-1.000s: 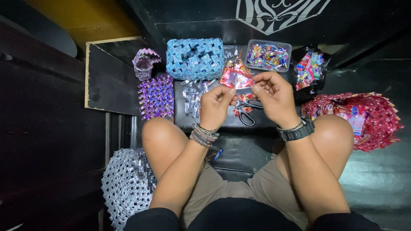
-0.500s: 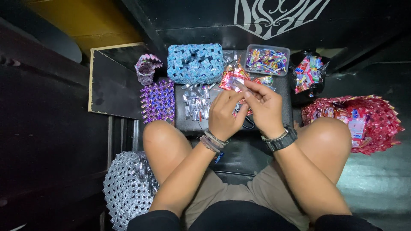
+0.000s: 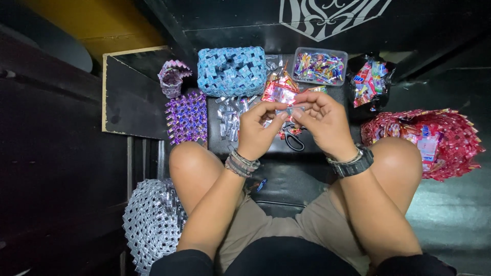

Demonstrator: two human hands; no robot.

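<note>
Left hand (image 3: pixel 261 130) and right hand (image 3: pixel 323 120) meeting at the centre, above a dark low stand (image 3: pixel 286 174) between the bare knees. Fingertips of both pinched narrow on a small silvery wrapper strip (image 3: pixel 292 109), held level between them; left thumb and forefinger closed on its near end, right fingers curled over the far end. Beaded bracelets (image 3: pixel 241 163) on the left wrist, a dark wristwatch (image 3: pixel 354 163) on the right.

Just under the hands, at 6 o'clock from the strip, black-handled scissors (image 3: pixel 293 139) lying flat on the stand. At 9 o'clock from the hands, a loose heap of folded silver wrapper pieces (image 3: pixel 231 116). At 12 o'clock, touching the fingertips' far side, a red and orange snack wrapper (image 3: pixel 279 89). Farther at 11 o'clock, a blue woven wrapper box (image 3: pixel 231 71); at 1 o'clock, a clear plastic tub (image 3: pixel 319 66) of bright folded pieces.

At 10 o'clock, a small purple woven basket (image 3: pixel 173 77), and below it a purple woven mat (image 3: pixel 186 117) just beside the left knee. At 2 o'clock, a dark bag (image 3: pixel 369 84) of mixed wrappers. At 3 o'clock, a red woven wrapper bag (image 3: pixel 434 140), touching the right knee. At 7 o'clock, low by the left thigh, a silver woven basket (image 3: pixel 151 222).
</note>
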